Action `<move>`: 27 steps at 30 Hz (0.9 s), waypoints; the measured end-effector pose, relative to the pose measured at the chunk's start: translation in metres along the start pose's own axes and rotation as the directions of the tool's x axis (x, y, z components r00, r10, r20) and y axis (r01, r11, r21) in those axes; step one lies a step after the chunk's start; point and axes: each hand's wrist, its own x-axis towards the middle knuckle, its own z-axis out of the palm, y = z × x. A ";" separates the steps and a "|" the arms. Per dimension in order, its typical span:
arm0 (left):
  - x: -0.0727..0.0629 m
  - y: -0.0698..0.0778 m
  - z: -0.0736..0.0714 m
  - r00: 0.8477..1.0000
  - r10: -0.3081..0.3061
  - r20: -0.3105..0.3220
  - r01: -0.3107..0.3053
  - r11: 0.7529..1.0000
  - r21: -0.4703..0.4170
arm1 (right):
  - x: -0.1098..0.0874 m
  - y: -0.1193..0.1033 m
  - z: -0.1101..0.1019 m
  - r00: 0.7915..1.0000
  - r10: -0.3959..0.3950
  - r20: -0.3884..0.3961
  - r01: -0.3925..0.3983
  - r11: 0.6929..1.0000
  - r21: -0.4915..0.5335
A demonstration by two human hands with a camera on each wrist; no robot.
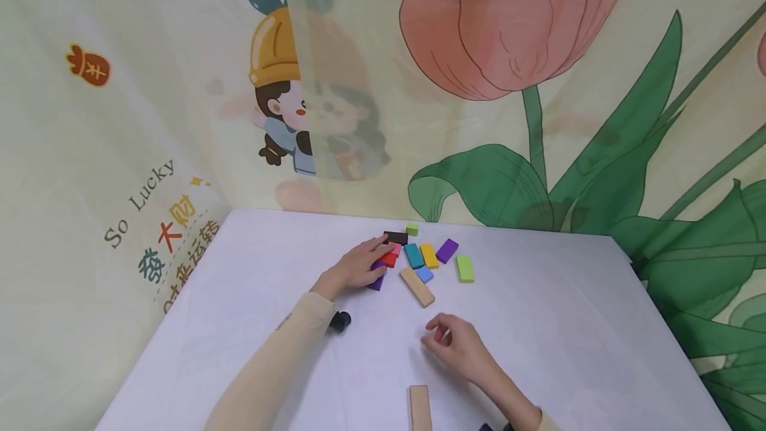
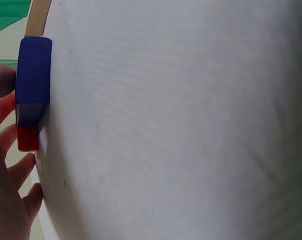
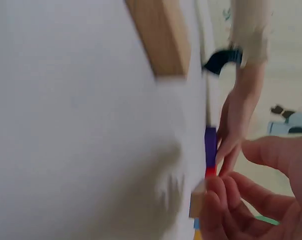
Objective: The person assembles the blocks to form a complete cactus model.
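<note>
My left hand (image 1: 359, 265) reaches over the left side of a cluster of coloured blocks, its fingers spread. Under and beside those fingers lie a purple block (image 1: 376, 283), a red block (image 1: 389, 261) and a pink block (image 1: 395, 249), each partly covered. A black block (image 1: 396, 238) lies at the fingertips. In the left wrist view, the thumb is right at the purple block (image 2: 34, 70), with the red block (image 2: 28, 138) beyond it. Nearer the front, my right hand (image 1: 457, 346) hovers above the white table with loosely bent fingers, holding nothing. A plain wooden block (image 1: 417, 287) lies beyond it.
Right of the left hand lie teal (image 1: 413, 256), yellow (image 1: 429, 256), blue (image 1: 424, 275), purple (image 1: 447, 251) and lime (image 1: 465, 269) blocks. A small green block (image 1: 412, 229) sits at the back edge. Another wooden block (image 1: 420, 408) lies at the front. Printed cloth hangs behind.
</note>
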 end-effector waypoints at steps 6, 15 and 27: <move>0.000 -0.001 -0.001 1.000 0.003 -0.016 -0.003 1.000 -0.008 | 0.062 -0.011 -0.009 0.974 0.010 -0.228 -0.039 0.991 -0.125; 0.001 0.001 0.001 1.000 0.018 -0.012 -0.018 1.000 -0.018 | 0.087 -0.019 -0.004 0.981 0.054 -0.188 -0.091 0.977 -0.192; 0.001 0.002 -0.001 1.000 -0.018 0.000 0.018 0.999 -0.045 | 0.080 -0.018 -0.002 0.992 0.028 -0.122 -0.042 0.992 -0.116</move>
